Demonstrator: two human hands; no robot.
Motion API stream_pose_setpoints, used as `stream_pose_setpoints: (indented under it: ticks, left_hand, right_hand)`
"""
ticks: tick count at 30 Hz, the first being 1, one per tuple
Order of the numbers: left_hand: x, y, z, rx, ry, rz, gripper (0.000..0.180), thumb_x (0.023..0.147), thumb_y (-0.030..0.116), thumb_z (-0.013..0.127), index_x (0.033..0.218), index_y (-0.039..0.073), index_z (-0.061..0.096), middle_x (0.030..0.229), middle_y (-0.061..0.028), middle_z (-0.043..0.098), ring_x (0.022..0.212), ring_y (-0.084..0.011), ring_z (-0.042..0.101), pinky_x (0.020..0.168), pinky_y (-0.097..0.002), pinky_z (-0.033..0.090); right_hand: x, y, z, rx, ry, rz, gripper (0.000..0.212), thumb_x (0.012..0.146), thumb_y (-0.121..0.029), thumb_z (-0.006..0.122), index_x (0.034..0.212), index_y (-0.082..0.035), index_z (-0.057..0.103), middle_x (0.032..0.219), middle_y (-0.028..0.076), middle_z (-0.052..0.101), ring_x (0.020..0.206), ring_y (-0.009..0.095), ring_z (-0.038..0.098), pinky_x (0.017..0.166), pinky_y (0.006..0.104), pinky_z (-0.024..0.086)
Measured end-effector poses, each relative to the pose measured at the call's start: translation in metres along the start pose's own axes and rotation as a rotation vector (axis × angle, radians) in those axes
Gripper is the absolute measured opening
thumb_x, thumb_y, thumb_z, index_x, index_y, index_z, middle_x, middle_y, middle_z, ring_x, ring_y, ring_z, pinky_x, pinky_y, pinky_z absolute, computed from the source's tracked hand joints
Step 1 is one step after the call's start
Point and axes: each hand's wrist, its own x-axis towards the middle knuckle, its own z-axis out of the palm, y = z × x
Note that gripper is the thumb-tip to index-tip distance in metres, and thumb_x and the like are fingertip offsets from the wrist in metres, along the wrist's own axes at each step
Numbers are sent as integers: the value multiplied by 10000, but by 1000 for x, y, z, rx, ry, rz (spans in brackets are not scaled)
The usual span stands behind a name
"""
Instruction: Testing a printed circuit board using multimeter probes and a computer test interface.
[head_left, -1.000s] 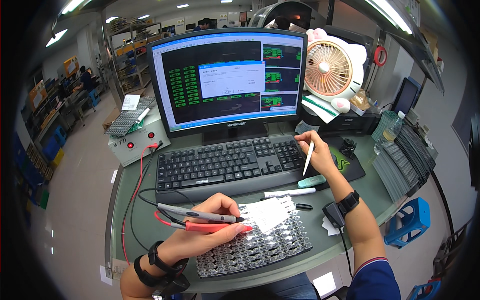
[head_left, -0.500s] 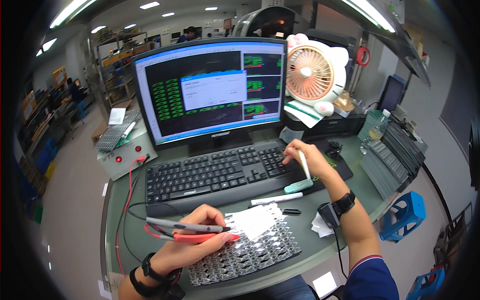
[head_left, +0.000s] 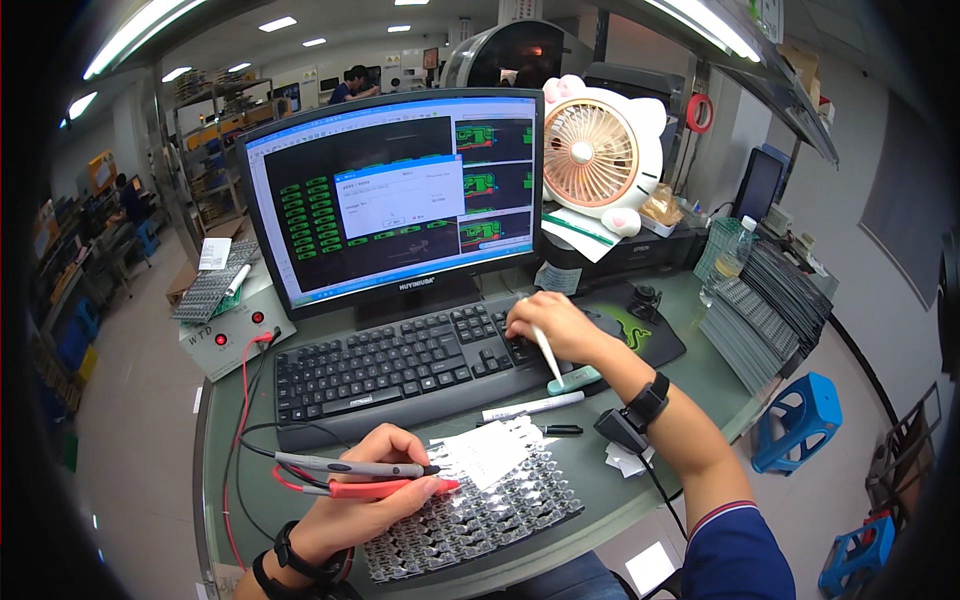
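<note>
My left hand [head_left: 372, 500] is closed round two test probes, a grey one [head_left: 340, 466] and a red one [head_left: 375, 489]. Their tips point over a panel of small circuit boards [head_left: 500, 520] lying near the desk's front edge. White paper slips [head_left: 488, 455] lie on that panel. My right hand [head_left: 560, 325] has its fingertips at the number pad on the right of the black keyboard [head_left: 375, 365]. A thin white stick [head_left: 546, 355] is held in it, slanting down beside a teal object [head_left: 574, 381]. What is at the stick's lower end cannot be made out.
Behind the keyboard stands a monitor [head_left: 400, 290] with a dialog box displayed. A cat-shaped fan [head_left: 650, 130] is right of it. At left, a box with red knobs [head_left: 235, 340] has leads running to the probes. Stacked panels [head_left: 765, 320] and a bottle [head_left: 735, 255] stand at right.
The whole view has shifted a little. My right hand has moved left onto the number pad with the white stick. My left hand still holds both probes over the panel.
</note>
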Motion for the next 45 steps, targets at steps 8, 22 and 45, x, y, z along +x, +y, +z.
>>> stream_pose_setpoints:
  ticks: [8, 22, 45]
  left_hand:
    - [-2, 2, -1, 18, 1, -2, 208, 896, 107, 690, 1016, 34, 537, 801, 35, 573, 691, 12, 495, 587, -159, 374]
    - [-1, -5, -3, 41, 4, 55, 210, 894, 112, 701, 1015, 38, 546, 829, 36, 572, 717, 10, 487, 619, -163, 378]
    - [13, -3, -54, -1, 251, 184, 129, 973, 160, 515, 1021, 41, 509, 956, -62, 547, 781, -129, 623, 656, -263, 538]
  right_hand:
    - [-7, 8, -8, -66, 22, -34, 157, 968, -254, 543, 941, -112, 607, 799, -19, 680, 944, 244, 602, 1012, 445, 366]
    - [-19, 11, -12, -63, 105, 59, 213, 985, -285, 525, 899, -107, 603, 729, -8, 688, 879, 236, 635, 974, 421, 390]
    - [-43, 12, -18, 89, 240, 342, 178, 966, -247, 542, 902, -91, 601, 690, 45, 710, 741, 254, 680, 1002, 467, 391]
